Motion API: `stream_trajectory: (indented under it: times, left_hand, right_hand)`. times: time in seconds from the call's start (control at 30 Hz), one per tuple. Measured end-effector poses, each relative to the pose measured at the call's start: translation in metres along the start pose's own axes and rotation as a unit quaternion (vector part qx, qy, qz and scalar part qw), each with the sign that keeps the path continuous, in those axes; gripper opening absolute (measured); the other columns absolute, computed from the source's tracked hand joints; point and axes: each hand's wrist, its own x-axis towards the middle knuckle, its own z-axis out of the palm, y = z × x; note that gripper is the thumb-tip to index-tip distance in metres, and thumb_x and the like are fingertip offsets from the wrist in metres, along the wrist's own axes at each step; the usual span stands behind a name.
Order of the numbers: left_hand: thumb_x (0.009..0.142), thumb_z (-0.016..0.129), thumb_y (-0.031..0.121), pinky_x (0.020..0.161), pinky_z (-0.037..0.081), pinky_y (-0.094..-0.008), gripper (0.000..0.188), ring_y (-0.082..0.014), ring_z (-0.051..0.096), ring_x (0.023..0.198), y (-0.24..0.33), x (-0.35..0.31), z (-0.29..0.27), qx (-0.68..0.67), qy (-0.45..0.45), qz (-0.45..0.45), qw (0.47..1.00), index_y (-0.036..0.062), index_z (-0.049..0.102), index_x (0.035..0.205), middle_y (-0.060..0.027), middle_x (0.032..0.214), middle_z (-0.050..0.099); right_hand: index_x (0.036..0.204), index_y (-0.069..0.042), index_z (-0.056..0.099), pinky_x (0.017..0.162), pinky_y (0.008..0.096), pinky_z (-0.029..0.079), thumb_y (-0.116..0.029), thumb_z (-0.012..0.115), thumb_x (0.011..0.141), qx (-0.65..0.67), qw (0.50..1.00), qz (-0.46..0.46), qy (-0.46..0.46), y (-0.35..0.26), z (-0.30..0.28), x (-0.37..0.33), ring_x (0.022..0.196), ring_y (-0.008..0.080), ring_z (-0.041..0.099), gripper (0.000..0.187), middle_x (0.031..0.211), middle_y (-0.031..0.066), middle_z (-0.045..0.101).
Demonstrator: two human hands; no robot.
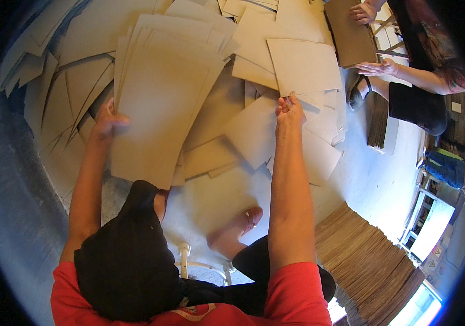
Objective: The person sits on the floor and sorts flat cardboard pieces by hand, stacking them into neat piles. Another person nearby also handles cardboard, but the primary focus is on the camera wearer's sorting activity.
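My left hand (107,118) grips the left edge of several large tan cardboard sheets (159,108), its thumb lying over the top sheet. The sheets are slightly fanned and slope down close to my left knee. To the right, my right hand (290,111) is closed in a pinch at the near corner of a single cardboard sheet (304,65). That sheet lies over the loose heap of cardboard sheets (254,127) in front of me. My fingertips partly cover the corner they pinch. The fingers of my left hand under the sheets are hidden.
A tall, neat stack of cardboard (365,261) stands at my right side. At the far right a co-worker's hands (376,68) are at a brown cardboard pile (350,33). A smaller stack (378,120) sits on the floor near the co-worker's foot. My legs straddle a white metal frame (184,261).
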Motion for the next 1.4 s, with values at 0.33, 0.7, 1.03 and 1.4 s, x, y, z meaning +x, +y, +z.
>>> stream_trajectory:
  times: [0.33, 0.7, 1.03, 1.4]
  left_hand:
    - [0.055, 0.075, 0.002, 0.063, 0.052, -0.0293, 0.079, -0.0160, 0.062, 0.073, -0.003, -0.001, 0.005, -0.010, -0.014, -0.003, 1.000, -0.0105, 0.040, 0.125, -0.0111, 0.097, 0.061]
    - [0.055, 0.071, 0.001, 0.068, 0.053, -0.0312, 0.078, -0.0182, 0.063, 0.079, -0.010, 0.003, -0.003, -0.036, 0.020, 0.032, 0.999, -0.0097, 0.040, 0.125, -0.0136, 0.103, 0.060]
    - [0.050, 0.079, 0.016, 0.088, 0.046, -0.0338, 0.091, -0.0248, 0.055, 0.105, 0.013, 0.002, 0.021, 0.034, -0.008, 0.046, 0.998, -0.0054, 0.040, 0.130, -0.0154, 0.118, 0.056]
    - [0.051, 0.080, 0.008, 0.079, 0.051, -0.0339, 0.082, -0.0218, 0.060, 0.091, 0.032, -0.004, 0.058, 0.035, 0.021, 0.019, 0.999, -0.0079, 0.042, 0.122, -0.0147, 0.107, 0.058]
  right_hand:
    - [0.099, -0.015, 0.059, 0.045, 0.0256, 0.038, -0.023, 0.070, 0.079, 0.078, 0.987, -0.003, -0.142, -0.019, 0.033, 0.038, 0.061, 0.0153, 0.054, 0.024, 0.079, 0.0022, 0.062]
    - [0.102, 0.001, 0.059, 0.087, 0.0455, 0.049, -0.005, 0.060, 0.082, 0.224, 0.965, 0.012, -0.132, -0.015, -0.095, 0.019, 0.098, 0.0276, 0.058, 0.021, 0.103, 0.0122, 0.062]
    - [0.076, 0.000, 0.058, 0.055, 0.0287, 0.049, -0.003, 0.060, 0.066, -0.311, 0.899, -0.232, -0.203, -0.131, -0.130, -0.123, 0.052, 0.0151, 0.054, 0.010, 0.067, 0.0070, 0.060]
    - [0.093, 0.003, 0.065, 0.067, 0.0327, 0.049, -0.018, 0.068, 0.069, -0.488, 0.793, -0.286, -0.227, -0.063, -0.087, -0.106, 0.069, 0.0185, 0.060, 0.031, 0.078, 0.0076, 0.066]
